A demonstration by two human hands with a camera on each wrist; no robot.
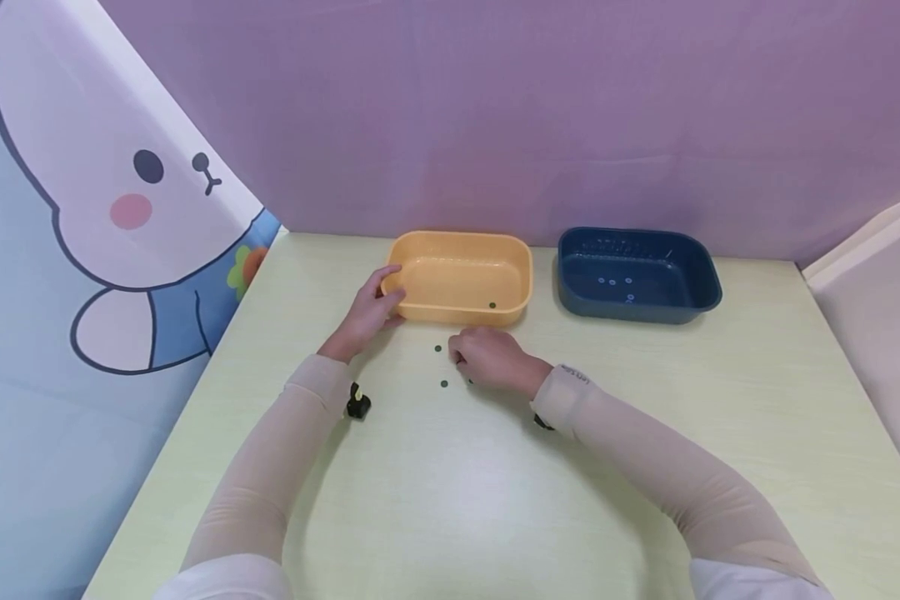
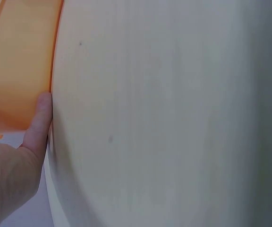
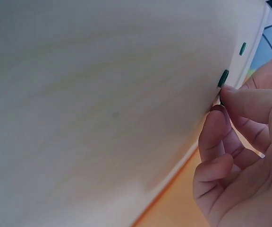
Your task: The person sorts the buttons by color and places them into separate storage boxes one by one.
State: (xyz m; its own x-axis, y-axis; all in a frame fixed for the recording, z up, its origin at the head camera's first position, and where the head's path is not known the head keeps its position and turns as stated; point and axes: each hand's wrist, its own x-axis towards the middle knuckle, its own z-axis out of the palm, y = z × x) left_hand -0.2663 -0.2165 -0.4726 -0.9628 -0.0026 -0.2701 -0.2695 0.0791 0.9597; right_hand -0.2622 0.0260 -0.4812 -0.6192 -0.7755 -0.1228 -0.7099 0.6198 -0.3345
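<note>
My left hand [image 1: 367, 312] grips the left end of a yellow-orange plastic bin [image 1: 457, 315]. Its fingers reach over the rim, and in the left wrist view the thumb [image 2: 40, 116] lies along the bin's outer wall. Just in front of this bin, my right hand [image 1: 491, 358] is low over the table. Between thumb and fingertips it pinches a small dark green disc [image 3: 222, 98], mostly covered by the fingers. Other green discs lie close by on the table, one [image 1: 438, 348] nearer the bin and one [image 1: 444, 384] nearer me. Another green disc [image 1: 492, 305] is inside the yellow-orange bin.
To the right stands a dark blue bin [image 1: 637, 312] with several small, pale-ringed round pieces [image 1: 628, 281] on its floor. Both bins are at the back of the pale table [image 1: 450, 500], before a purple cloth backdrop [image 1: 495, 117]. A rabbit-print cloth [image 1: 120, 217] hangs at the left.
</note>
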